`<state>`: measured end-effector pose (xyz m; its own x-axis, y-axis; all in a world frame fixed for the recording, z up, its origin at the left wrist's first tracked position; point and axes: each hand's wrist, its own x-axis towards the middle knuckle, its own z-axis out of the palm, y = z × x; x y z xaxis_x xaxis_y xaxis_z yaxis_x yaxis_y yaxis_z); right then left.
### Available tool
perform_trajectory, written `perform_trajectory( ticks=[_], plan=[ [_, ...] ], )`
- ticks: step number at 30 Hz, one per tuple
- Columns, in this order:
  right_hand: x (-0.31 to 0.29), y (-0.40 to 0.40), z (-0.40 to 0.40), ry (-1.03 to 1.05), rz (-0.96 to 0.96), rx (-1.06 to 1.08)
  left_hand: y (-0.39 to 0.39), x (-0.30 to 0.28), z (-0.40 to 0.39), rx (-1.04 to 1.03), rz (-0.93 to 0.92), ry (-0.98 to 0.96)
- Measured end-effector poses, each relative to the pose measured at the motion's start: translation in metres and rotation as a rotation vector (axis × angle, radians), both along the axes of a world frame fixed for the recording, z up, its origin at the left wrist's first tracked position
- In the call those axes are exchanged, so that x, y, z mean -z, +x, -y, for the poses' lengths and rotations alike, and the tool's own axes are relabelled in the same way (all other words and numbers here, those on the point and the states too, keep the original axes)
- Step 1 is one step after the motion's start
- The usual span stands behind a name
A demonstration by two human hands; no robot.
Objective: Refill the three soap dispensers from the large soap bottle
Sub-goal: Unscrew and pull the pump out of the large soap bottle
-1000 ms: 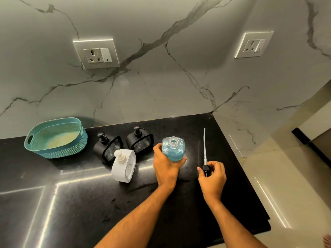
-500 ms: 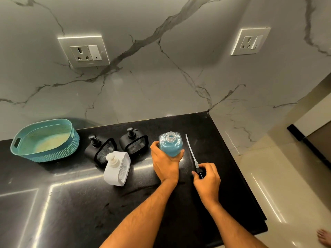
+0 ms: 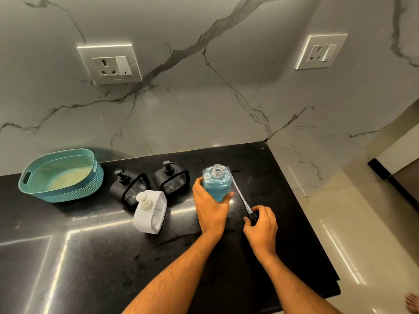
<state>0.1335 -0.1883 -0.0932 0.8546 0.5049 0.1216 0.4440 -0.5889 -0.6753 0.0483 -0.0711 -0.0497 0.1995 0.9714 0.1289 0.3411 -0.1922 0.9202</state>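
The large soap bottle point(image 3: 216, 184), clear with blue liquid and an uncapped neck, stands upright on the black counter point(image 3: 90, 257). My left hand point(image 3: 210, 207) grips its body from the near side. My right hand point(image 3: 260, 225) holds the black head of the bottle's pump point(image 3: 252, 215), whose thin clear tube point(image 3: 239, 193) lies low over the counter, pointing back toward the bottle. Left of the bottle stand two black dispensers point(image 3: 130, 189) point(image 3: 172, 180) and a white dispenser point(image 3: 150, 210), all with their pumps on.
A teal basket point(image 3: 63, 175) sits at the back left by the marble wall. The counter ends a little right of my right hand, with the floor beyond. Two wall sockets point(image 3: 111, 64) point(image 3: 320, 52) are above.
My right hand has tilted the removed pump, so its tube swung from upright down toward the counter beside the bottle. My left hand kept its grip on the bottle.
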Motion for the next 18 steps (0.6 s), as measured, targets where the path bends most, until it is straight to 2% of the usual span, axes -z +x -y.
perform_trajectory(
  ticks=[12,18],
  plan=[
    [-0.005,-0.001,-0.003,-0.072,-0.025,0.005,-0.010,-0.003,0.001,0.033,-0.058,-0.020],
    [-0.015,-0.008,-0.001,-0.037,0.127,0.070,-0.029,-0.015,0.011,0.029,-0.059,-0.008]
  ],
)
